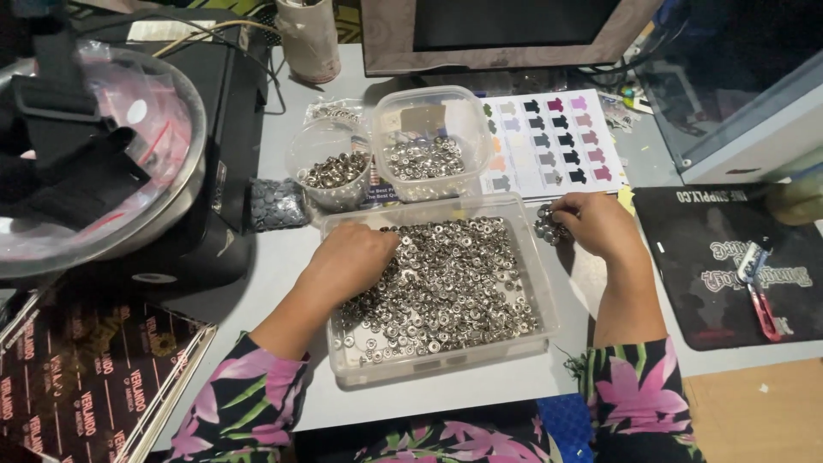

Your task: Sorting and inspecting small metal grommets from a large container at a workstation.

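Observation:
A clear rectangular plastic tray (549, 296) sits in front of me, filled with several small silver metal snap parts (454, 274). My left hand (351, 261) reaches into the tray's left side, fingers curled among the parts. My right hand (596, 225) hovers just past the tray's right rim, pinching a small cluster of silver snap parts (547, 225) at its fingertips. Both forearms wear dark sleeves with pink flowers.
Behind the tray stand a square clear tub (429, 141) and a round clear cup (333, 167), both holding silver parts. A colour chart of small shirt shapes (553, 141) lies at the back. A black mat (729, 257) with red-handled snips (759, 287) lies right; a machine (111, 154) stands left.

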